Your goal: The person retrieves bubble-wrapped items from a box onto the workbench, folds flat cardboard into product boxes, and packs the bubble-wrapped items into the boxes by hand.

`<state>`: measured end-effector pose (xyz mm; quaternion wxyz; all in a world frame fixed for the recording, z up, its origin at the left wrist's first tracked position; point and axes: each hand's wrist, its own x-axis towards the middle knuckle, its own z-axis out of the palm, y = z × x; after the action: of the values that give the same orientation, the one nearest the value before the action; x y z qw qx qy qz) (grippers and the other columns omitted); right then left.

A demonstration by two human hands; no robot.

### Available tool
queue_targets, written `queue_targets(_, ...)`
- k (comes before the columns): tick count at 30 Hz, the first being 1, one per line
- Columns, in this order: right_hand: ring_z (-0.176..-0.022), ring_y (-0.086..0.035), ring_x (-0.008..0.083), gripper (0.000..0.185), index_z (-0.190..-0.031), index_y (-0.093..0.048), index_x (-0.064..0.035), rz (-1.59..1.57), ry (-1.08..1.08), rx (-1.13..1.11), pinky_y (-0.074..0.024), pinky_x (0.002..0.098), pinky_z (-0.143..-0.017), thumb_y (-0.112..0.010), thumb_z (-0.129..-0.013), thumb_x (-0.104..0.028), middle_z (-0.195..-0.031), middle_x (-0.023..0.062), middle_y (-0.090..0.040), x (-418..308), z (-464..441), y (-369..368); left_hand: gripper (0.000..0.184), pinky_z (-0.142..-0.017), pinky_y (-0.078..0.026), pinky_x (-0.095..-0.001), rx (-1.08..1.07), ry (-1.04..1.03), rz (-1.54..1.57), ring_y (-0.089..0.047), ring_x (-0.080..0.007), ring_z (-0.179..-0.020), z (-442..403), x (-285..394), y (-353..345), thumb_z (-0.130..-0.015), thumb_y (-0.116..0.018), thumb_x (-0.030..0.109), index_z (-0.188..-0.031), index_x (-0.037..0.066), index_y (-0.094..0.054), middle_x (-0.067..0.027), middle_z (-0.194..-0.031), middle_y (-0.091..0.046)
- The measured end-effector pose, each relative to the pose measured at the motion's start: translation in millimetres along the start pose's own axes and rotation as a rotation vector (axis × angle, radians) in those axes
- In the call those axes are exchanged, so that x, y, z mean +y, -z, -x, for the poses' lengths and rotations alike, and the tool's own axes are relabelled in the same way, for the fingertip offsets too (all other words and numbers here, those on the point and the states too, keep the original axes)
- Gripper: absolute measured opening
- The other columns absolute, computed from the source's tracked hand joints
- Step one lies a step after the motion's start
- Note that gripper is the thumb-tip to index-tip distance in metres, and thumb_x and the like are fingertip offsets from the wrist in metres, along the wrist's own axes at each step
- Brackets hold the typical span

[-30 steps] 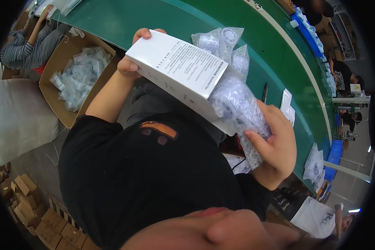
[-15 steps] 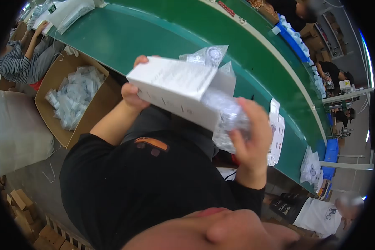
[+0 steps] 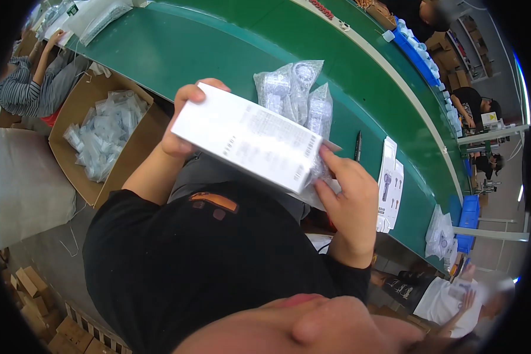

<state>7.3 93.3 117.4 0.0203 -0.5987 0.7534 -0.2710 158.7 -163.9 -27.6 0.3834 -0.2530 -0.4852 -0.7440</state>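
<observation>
A white printed box (image 3: pixel 248 138) is held tilted above the bench's near edge. My left hand (image 3: pixel 186 118) is closed around its far-left end. At the open right end, my right hand (image 3: pixel 348 192) pinches the clear bubble wrap (image 3: pixel 320 176) of an item that is mostly hidden inside the box. Beyond the box, wrapped handheld fans (image 3: pixel 274 91) lie in clear bags on the green bench (image 3: pixel 218 56). A black pen (image 3: pixel 359 146) and a flat printed white carton (image 3: pixel 390 189) are to the right of them.
An open cardboard box (image 3: pixel 127 159) of bagged parts stands at the left, near a large plastic-wrapped stack (image 3: pixel 26 183). A co-worker in stripes (image 3: pixel 19 91) sits at upper left. Another person, in white (image 3: pixel 454 304), is at lower right. Blue trays (image 3: pixel 416 50) line the far side.
The bubble-wrapped item has gone from mostly outside the box to mostly inside it. My right hand has moved left, up to the box's open end. The view has shifted.
</observation>
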Motion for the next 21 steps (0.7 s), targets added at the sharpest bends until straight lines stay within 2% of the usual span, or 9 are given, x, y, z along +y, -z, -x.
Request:
queue_targets(4, -0.078, -0.064, 0.0315, 0.055, -0.118, -0.063, -0.0024, -0.052, 0.128, 0.045, -0.0511, 0.0377, -0.069, -0.080, -0.066, -0.007, -0.088, 0.0134, -0.065, 0, 3, -10, 0.079, -0.097, -0.047, -0.0448, -0.001, 0.029, 0.017, -0.048, -0.0358, -0.121, -8, 4, -11, -0.059, -0.075, 0.031, -0.129, 0.015, -0.043, -0.0232, -0.130, -0.041)
queue_targets(8, -0.102, -0.064, 0.0298, 0.072, -0.130, -0.057, -0.0015, -0.210, 0.024, -0.017, -0.0488, 0.0367, -0.090, -0.085, -0.067, -0.021, -0.118, 0.0201, -0.064, 13, 14, 9, 0.076, -0.099, -0.047, -0.0472, 0.207, 0.076, 0.156, -0.047, -0.0393, -0.124, -6, 4, -10, -0.063, -0.070, 0.032, -0.130, 0.015, -0.042, -0.0224, -0.130, -0.041)
queue_targets(10, -0.121, -0.049, 0.0328, 0.097, -0.142, -0.039, -0.0031, -0.461, 0.050, 0.322, -0.0393, 0.0416, -0.101, -0.086, -0.064, -0.038, -0.137, 0.0222, -0.045, 29, 15, 5, 0.073, -0.102, -0.045, -0.0503, 0.256, 0.055, 0.185, -0.045, -0.0421, -0.126, -3, -1, -12, -0.064, -0.068, 0.031, -0.131, 0.017, -0.041, -0.0228, -0.132, -0.042)
queue_targets(13, -0.143, -0.023, 0.0362, 0.138, -0.153, -0.012, -0.0020, -0.756, -0.039, 0.209, -0.0203, 0.0462, -0.116, -0.088, -0.053, -0.060, -0.157, 0.0230, -0.014, 61, 27, -45, 0.075, -0.106, -0.040, -0.0529, 0.491, 0.138, 0.360, -0.043, -0.0407, -0.131, 4, -19, -45, -0.064, -0.071, 0.038, -0.131, 0.021, -0.043, -0.0197, -0.142, -0.043)
queue_targets(14, -0.145, -0.015, 0.0352, 0.136, -0.152, -0.016, -0.0015, -0.715, 0.067, 0.129, -0.0121, 0.0470, -0.118, -0.089, -0.053, -0.059, -0.157, 0.0200, -0.017, 77, 37, -85, 0.080, -0.108, -0.036, -0.0525, 0.478, 0.178, 0.397, -0.041, -0.0412, -0.131, 5, -28, -62, -0.063, -0.072, 0.031, -0.132, 0.020, -0.035, -0.0206, -0.139, -0.043)
queue_targets(16, -0.143, -0.021, 0.0334, 0.115, -0.151, -0.020, -0.0014, -0.953, -0.074, 0.309, -0.0177, 0.0480, -0.116, -0.086, -0.066, -0.043, -0.155, 0.0180, -0.023, 50, 31, -94, 0.091, -0.115, -0.021, -0.0476, 0.196, 0.214, 0.162, -0.024, -0.0337, -0.140, 27, -63, -73, -0.068, -0.079, 0.024, -0.140, 0.020, -0.021, -0.0152, -0.150, -0.024)
queue_targets(18, -0.140, -0.029, 0.0317, 0.095, -0.149, -0.024, -0.0007, -1.160, -0.012, 0.565, -0.0262, 0.0477, -0.114, -0.081, -0.078, -0.028, -0.151, 0.0166, -0.029, 50, 16, -106, 0.109, -0.115, -0.016, -0.0526, -0.120, 0.349, -0.304, -0.021, -0.0359, -0.142, 22, -61, -74, -0.077, -0.079, 0.031, -0.151, 0.014, 0.000, -0.0168, -0.154, -0.012)
queue_targets(20, -0.134, -0.040, 0.0290, 0.075, -0.148, -0.026, -0.0042, -1.023, -0.108, 0.717, -0.0354, 0.0462, -0.111, -0.067, -0.085, -0.007, -0.146, 0.0133, -0.038, 85, 0, -78, 0.116, -0.114, -0.017, -0.0542, -0.148, 0.211, -0.463, -0.023, -0.0376, -0.141, -1, -55, -62, -0.076, -0.079, 0.036, -0.153, 0.011, 0.005, -0.0189, -0.156, -0.008)
queue_targets(21, -0.131, -0.044, 0.0269, 0.071, -0.146, -0.029, -0.0024, -0.814, -0.179, 0.795, -0.0368, 0.0435, -0.110, -0.065, -0.084, 0.001, -0.143, 0.0129, -0.042, 123, -11, -68, 0.121, -0.111, -0.017, -0.0570, -0.119, 0.189, -0.564, -0.028, -0.0380, -0.140, -5, -53, -49, -0.075, -0.079, 0.047, -0.153, 0.019, 0.010, -0.0227, -0.158, -0.005)
